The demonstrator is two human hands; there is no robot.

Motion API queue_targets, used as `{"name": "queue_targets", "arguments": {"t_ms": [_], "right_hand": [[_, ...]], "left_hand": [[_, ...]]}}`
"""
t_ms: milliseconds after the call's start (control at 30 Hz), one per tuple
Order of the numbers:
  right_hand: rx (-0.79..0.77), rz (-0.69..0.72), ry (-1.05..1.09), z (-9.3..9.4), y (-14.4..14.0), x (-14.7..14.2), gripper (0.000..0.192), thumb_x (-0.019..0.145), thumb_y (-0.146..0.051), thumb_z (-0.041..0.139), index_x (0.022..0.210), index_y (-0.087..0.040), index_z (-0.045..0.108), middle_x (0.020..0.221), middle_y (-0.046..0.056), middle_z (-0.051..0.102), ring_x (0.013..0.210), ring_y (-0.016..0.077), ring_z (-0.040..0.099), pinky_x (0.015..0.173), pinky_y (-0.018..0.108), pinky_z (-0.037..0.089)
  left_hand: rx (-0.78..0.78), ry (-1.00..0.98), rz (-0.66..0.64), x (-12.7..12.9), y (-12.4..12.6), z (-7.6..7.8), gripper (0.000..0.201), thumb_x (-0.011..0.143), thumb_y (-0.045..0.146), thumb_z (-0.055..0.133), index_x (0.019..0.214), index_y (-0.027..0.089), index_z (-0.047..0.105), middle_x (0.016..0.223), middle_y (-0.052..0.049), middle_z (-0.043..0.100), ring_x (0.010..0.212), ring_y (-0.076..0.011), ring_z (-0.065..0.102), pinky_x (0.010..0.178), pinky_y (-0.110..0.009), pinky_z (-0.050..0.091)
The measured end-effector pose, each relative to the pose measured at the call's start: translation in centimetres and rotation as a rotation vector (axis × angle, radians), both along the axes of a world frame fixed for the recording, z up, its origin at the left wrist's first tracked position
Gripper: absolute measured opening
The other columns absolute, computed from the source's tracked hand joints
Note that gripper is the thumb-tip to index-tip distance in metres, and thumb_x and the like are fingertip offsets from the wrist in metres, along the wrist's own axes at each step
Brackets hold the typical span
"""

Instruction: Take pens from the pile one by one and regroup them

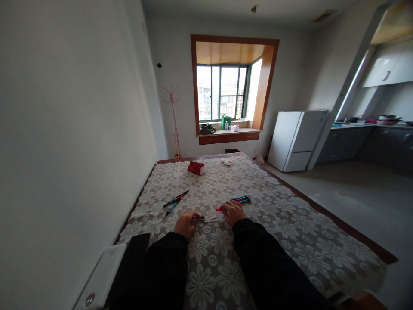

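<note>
My left hand [187, 224] is closed, with the dark tip of a pen [202, 217] poking out from its fingers. My right hand [231, 212] is closed too, and a short red pen end [220, 209] shows at its fingertips. Between the two hands a thin whitish piece [213, 218] lies on the tablecloth; its kind is unclear. Just beyond my right hand is a small bunch of blue, red and dark pens [241, 199]. Several more blue and dark pens [176, 201] lie crossed, farther out and left of my left hand.
A patterned tablecloth [200, 280] covers the long table. Toward its far end are a red packet [196, 168] and small white pieces [226, 162]. A white wall [80, 129] runs close along the left. Beyond stand a pink coat rack [174, 112] and a white refrigerator [290, 137].
</note>
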State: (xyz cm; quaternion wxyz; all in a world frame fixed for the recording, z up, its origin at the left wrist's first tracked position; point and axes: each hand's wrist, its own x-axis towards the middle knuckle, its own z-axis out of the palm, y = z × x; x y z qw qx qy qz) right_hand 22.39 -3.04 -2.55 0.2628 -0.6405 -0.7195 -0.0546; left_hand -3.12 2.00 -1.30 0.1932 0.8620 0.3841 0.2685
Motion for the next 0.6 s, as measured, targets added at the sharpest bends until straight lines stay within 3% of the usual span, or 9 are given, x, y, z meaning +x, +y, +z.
{"name": "queue_targets", "arguments": {"t_ms": [167,400,600], "right_hand": [[0.007,-0.012,0.048,-0.2,0.1,-0.1,0.022,0.081,-0.019,0.057,0.102,-0.025,0.063,0.109,0.005,0.062,0.103,0.0213,0.051,0.089,0.035,0.033],[-0.014,0.241,0.028,0.6,-0.7,-1.1,0.01,0.075,-0.024,0.063,0.085,-0.024,0.065,0.102,0.003,0.062,0.102,0.0202,0.051,0.094,0.035,0.033],[-0.009,0.22,0.019,0.3,-0.7,-1.0,0.027,0.075,-0.026,0.064,0.102,-0.028,0.066,0.115,0.003,0.059,0.11,0.022,0.048,0.097,0.038,0.033]], "left_hand": [[0.0,0.012,0.034,0.0,0.0,-0.1,0.027,0.077,0.007,0.049,0.086,0.023,0.068,0.097,-0.003,0.068,0.1,-0.0188,0.056,0.09,-0.031,0.042],[0.048,-0.019,-0.004,0.4,-0.3,-0.2,0.02,0.077,0.016,0.059,0.091,0.024,0.071,0.113,-0.004,0.063,0.109,-0.0213,0.053,0.097,-0.036,0.039],[0.043,0.027,-0.045,0.3,-0.7,0.2,0.024,0.076,0.022,0.062,0.098,0.029,0.071,0.122,-0.003,0.06,0.117,-0.0241,0.049,0.103,-0.041,0.036]]}}
